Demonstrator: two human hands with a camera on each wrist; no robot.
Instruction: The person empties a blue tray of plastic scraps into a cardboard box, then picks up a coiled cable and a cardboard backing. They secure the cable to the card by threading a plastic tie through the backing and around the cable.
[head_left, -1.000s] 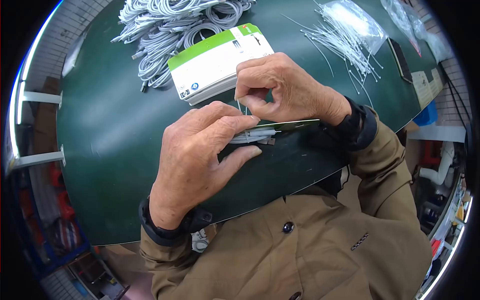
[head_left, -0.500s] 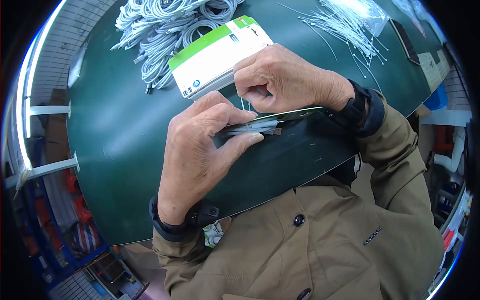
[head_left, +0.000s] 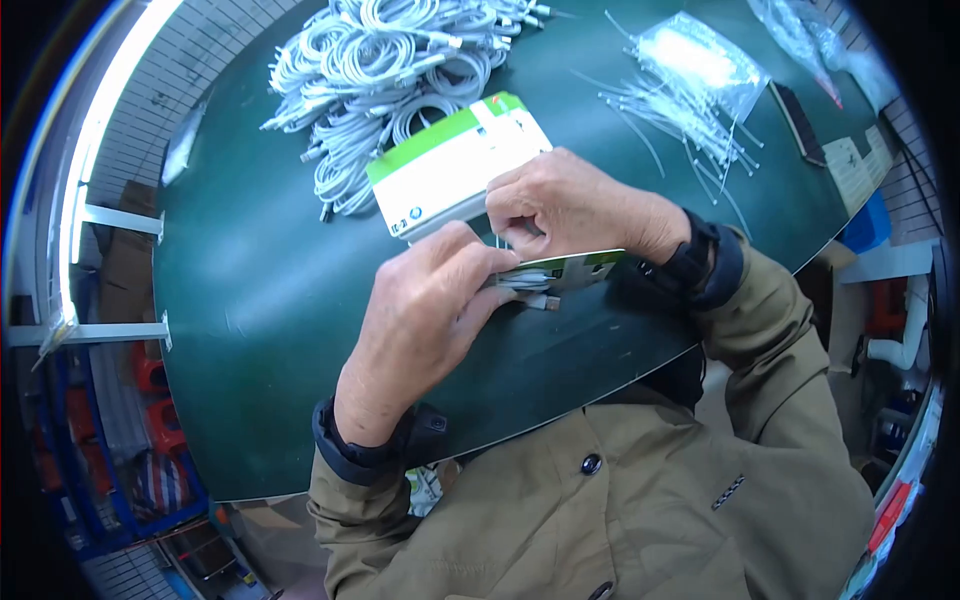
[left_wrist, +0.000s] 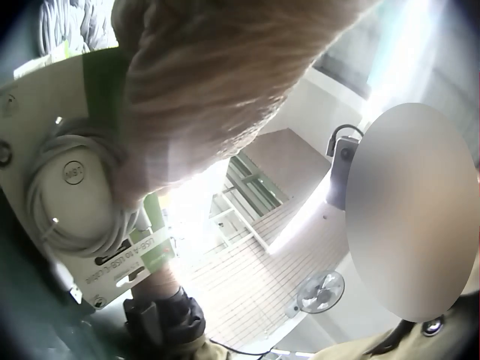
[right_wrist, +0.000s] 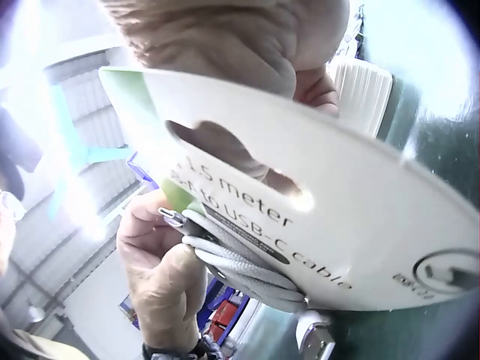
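Note:
The left hand [head_left: 415, 320] pinches a printed card [head_left: 590, 266] and a coiled grey cable [head_left: 525, 282] lying against its near face. In the right wrist view, the card [right_wrist: 300, 150] has a hanging slot, and the cable [right_wrist: 240, 262] shows a USB-C plug and a USB-A plug. Behind the card, the right hand [head_left: 580, 205] has curled fingers pinching the ends of a thin white tie [head_left: 499, 241]. The left wrist view shows the cable [left_wrist: 45, 195] looped round on the card [left_wrist: 45, 112].
A stack of green and white cards [head_left: 450, 175] lies beyond the hands. Behind it is a heap of grey coiled cables [head_left: 370, 70]. Loose white ties [head_left: 690, 120] and a clear plastic bag [head_left: 705, 60] lie at the back right, near a dark strip [head_left: 797, 122].
The head view has shifted, so the table and hands appear lower. The left thumb and fingers look closer together around the cable and card. The right hand keeps its pinch behind the card.

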